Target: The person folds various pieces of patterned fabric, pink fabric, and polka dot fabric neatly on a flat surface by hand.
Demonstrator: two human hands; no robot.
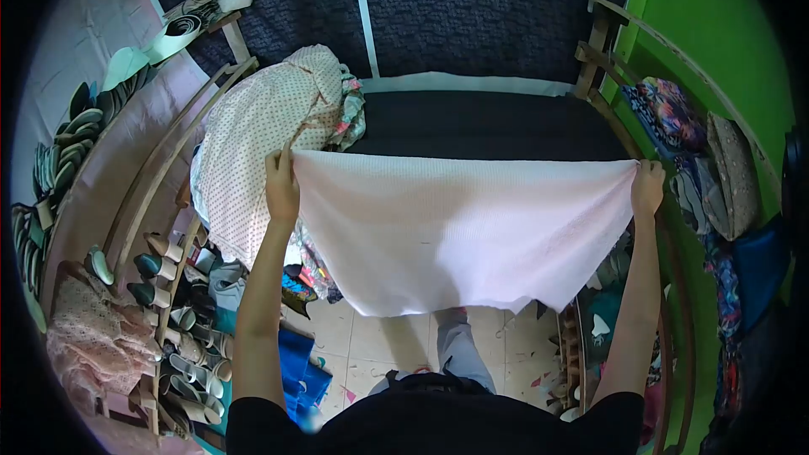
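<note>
A pale pink cloth [463,227] is stretched wide between my two hands and hangs down in front of me. My left hand [282,185] is closed around its upper left corner. At the opposite corner, the fingers of my right hand [647,190] pinch the cloth. Behind its top edge lies a flat black surface [480,125], partly covered from view. Next to my left hand is a large heap of cream dotted fabric [270,135], with a floral cloth [350,109] tucked at its side.
Wooden racks flank me; the left one holds several shoes [190,371]. Folded patterned cloths [670,114] rest along the right rail [666,59]. A blue cloth [299,379] and small scraps lie on the tiled floor [354,345]. A dark patterned curtain [472,17] hangs at the back.
</note>
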